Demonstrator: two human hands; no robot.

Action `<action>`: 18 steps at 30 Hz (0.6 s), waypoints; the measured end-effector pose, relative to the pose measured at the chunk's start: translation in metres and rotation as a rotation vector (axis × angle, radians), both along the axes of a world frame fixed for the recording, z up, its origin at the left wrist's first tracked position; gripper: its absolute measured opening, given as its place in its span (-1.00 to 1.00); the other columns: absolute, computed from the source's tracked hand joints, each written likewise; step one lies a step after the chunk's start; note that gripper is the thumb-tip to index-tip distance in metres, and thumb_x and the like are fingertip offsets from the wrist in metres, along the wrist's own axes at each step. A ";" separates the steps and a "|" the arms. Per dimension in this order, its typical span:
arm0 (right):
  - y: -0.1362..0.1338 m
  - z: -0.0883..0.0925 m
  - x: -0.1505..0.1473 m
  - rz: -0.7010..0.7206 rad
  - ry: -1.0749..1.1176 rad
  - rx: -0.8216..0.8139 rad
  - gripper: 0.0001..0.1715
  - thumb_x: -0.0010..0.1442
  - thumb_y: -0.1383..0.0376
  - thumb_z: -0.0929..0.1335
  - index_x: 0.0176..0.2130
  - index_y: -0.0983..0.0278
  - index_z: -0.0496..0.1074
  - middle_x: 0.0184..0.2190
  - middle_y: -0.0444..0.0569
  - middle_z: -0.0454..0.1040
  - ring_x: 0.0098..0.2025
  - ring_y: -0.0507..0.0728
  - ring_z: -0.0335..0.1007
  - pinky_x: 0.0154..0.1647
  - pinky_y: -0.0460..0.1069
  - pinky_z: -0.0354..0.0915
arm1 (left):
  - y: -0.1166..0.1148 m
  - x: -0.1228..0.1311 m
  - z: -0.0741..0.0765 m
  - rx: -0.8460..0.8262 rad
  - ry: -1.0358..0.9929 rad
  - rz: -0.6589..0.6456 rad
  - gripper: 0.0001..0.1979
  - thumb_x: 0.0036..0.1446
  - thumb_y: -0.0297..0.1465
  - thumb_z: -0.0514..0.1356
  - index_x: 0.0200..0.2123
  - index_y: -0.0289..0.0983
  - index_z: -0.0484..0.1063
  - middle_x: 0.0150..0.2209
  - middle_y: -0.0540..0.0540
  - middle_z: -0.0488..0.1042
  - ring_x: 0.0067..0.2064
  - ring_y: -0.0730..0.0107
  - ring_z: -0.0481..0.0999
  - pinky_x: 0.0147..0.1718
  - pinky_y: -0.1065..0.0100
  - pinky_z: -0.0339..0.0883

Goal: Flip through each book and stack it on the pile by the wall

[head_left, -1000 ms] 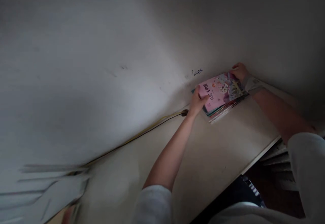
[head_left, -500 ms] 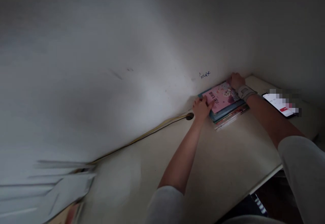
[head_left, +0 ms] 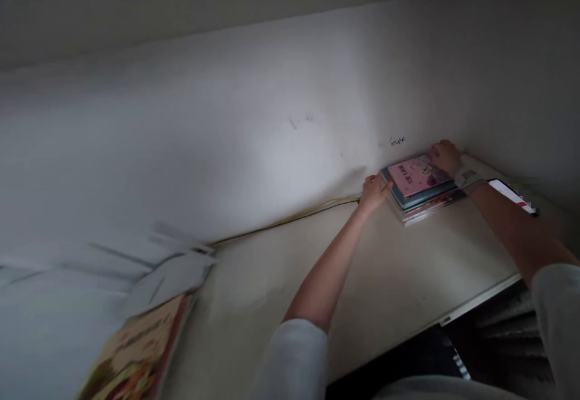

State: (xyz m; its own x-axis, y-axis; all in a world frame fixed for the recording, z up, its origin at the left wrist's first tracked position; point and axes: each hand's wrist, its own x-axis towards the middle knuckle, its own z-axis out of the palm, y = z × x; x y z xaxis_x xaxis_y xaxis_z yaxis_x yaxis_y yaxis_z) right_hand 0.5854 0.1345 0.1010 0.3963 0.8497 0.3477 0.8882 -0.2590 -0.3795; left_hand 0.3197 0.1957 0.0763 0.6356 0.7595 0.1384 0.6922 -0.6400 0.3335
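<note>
A stack of books (head_left: 429, 205) lies on the table against the wall, with a pink book (head_left: 410, 177) on top and a blue one under it. My left hand (head_left: 376, 193) is at the stack's left side, its fingers curled against the edges. Across from it, my right hand (head_left: 446, 156) grips the far right end, with the fingers bent over the pink book's corner. A pale band is around my right wrist. The stack is between both hands, and the undersides of the fingers are hidden.
On the right lies a lit phone (head_left: 512, 196), partly covered by blur. Cables (head_left: 290, 219) run along the wall at the table's (head_left: 281, 279) back edge. At lower left is another book (head_left: 140, 345) with a tan and yellow cover, beside a blurred grey object (head_left: 176, 276).
The view has turned left, bringing the tan book further in. My left hand has shifted from the pink book's corner to the stack's left side. My right hand stays at the far end.
</note>
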 end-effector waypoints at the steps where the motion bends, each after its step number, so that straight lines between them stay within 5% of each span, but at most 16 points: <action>1: -0.009 -0.002 -0.012 0.002 -0.025 0.014 -0.56 0.27 0.26 0.16 0.00 0.42 0.39 0.04 0.28 0.33 0.16 0.31 0.14 0.16 0.23 0.07 | -0.008 -0.023 -0.003 -0.002 -0.005 -0.010 -0.46 0.27 -0.18 0.00 0.22 -0.34 0.16 0.21 -0.35 0.23 0.26 0.13 0.17 0.17 0.20 0.05; 5: -0.053 -0.030 -0.074 0.286 -0.075 0.136 -0.54 0.25 0.22 0.18 0.06 0.33 0.38 0.06 0.25 0.36 0.16 0.27 0.19 0.21 0.14 0.10 | -0.041 -0.142 -0.023 -0.001 0.111 0.031 -0.43 0.21 -0.17 0.08 0.23 -0.29 0.18 0.31 -0.35 0.06 0.34 0.05 -0.01 0.23 0.09 -0.05; 7: -0.073 -0.053 -0.107 0.444 -0.102 0.168 -0.52 0.26 0.18 0.17 0.02 0.37 0.41 0.03 0.31 0.38 0.12 0.31 0.25 0.19 0.14 0.14 | -0.051 -0.204 -0.032 -0.026 0.225 0.173 -0.38 0.23 -0.14 0.03 0.27 -0.30 0.09 0.36 -0.38 -0.09 0.37 -0.06 -0.15 0.23 -0.05 -0.10; 11: -0.093 -0.099 -0.171 0.685 -0.216 -0.058 -0.48 0.24 0.14 0.19 0.04 0.38 0.41 0.13 0.36 0.30 0.17 0.37 0.22 0.16 0.23 0.17 | -0.063 -0.302 -0.046 -0.151 0.322 0.555 -0.25 0.22 -0.07 -0.01 0.30 -0.45 -0.05 0.35 -0.53 -0.20 0.37 -0.23 -0.23 0.20 -0.18 -0.11; 14: -0.093 -0.120 -0.209 0.761 -0.284 -0.180 -0.45 0.25 0.11 0.19 0.09 0.36 0.36 0.17 0.32 0.27 0.22 0.38 0.16 0.13 0.29 0.19 | -0.072 -0.337 -0.057 -0.208 0.282 0.622 -0.22 0.18 -0.06 0.06 0.27 -0.50 0.01 0.32 -0.59 -0.09 0.34 -0.28 -0.10 0.18 -0.16 -0.06; 18: -0.092 -0.131 -0.239 0.724 -0.320 -0.142 -0.45 0.29 0.08 0.13 0.11 0.30 0.35 0.15 0.26 0.31 0.17 0.33 0.23 0.13 0.29 0.18 | -0.083 -0.345 -0.067 -0.196 0.145 0.598 -0.37 0.21 -0.15 0.07 0.22 -0.43 0.13 0.33 -0.48 -0.04 0.35 -0.15 -0.08 0.23 -0.09 -0.14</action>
State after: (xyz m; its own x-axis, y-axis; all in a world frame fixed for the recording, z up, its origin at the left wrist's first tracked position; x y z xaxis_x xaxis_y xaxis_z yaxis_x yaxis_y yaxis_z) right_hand 0.3463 0.0429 -0.0300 -0.3706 0.9023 0.2203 0.9143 0.3961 -0.0844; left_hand -0.0257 0.1125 0.0092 0.0969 0.9908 -0.0945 0.9572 -0.0667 0.2816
